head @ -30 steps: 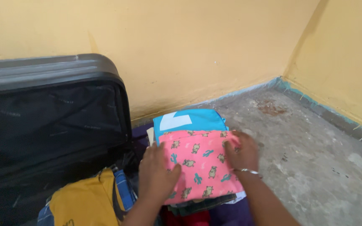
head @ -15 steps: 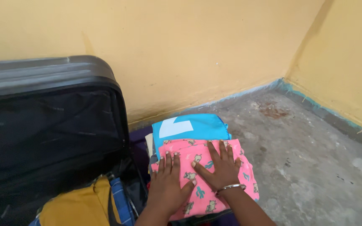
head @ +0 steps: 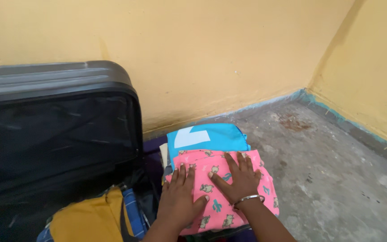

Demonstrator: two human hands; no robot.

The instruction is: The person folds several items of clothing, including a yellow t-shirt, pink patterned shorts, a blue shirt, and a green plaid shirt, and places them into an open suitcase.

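Nearest lay a yellow garment inside the open black suitcase. Both hands, left and right, pressed flat with fingers spread, holding nothing, on the pink cloth topping a folded stack. Just beyond lay a blue cloth, then the concrete floor and yellow wall.

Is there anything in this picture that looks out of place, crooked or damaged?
Nothing much stands out. Both hands, left and right, lie flat on the folded pink cloth, which sits slightly crooked over the blue cloth. The concrete floor is stained and worn, with a reddish patch near the corner.
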